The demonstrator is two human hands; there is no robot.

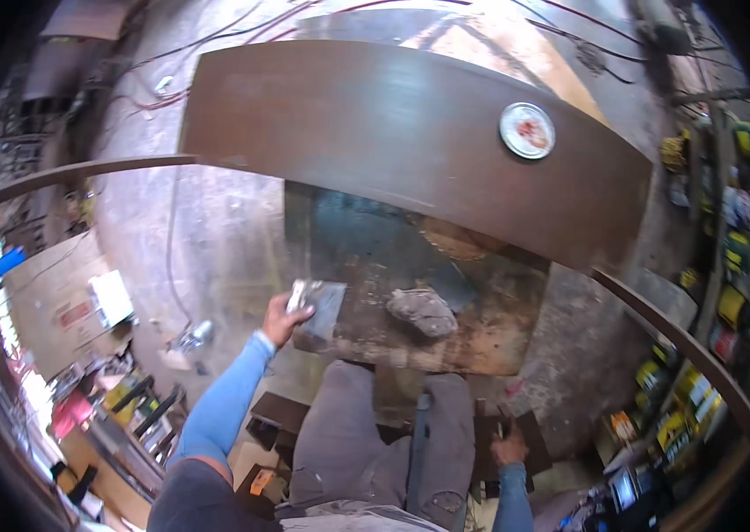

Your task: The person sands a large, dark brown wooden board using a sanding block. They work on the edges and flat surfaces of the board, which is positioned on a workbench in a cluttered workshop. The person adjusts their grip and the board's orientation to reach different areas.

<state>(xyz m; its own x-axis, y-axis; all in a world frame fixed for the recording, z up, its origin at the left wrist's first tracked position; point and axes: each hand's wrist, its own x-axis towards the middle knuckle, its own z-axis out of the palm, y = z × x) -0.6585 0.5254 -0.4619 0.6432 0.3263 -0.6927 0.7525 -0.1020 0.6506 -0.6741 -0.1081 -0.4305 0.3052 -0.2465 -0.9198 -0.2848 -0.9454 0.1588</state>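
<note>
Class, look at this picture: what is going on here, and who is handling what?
A person sits at a low, stained board. The left hand grips a flat metal scraper at the board's edge. A grey rag lies on the board. The right hand rests low beside the knee. A dish sits on a curved brown panel.

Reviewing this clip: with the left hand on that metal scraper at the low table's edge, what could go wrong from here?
The left hand grips the metal scraper at the low table's corner; a slip could drop it to the floor. The crumpled rag lies nearby and might get pushed off. The right hand is low beside the knee, so it likely cannot steady anything quickly.
</note>
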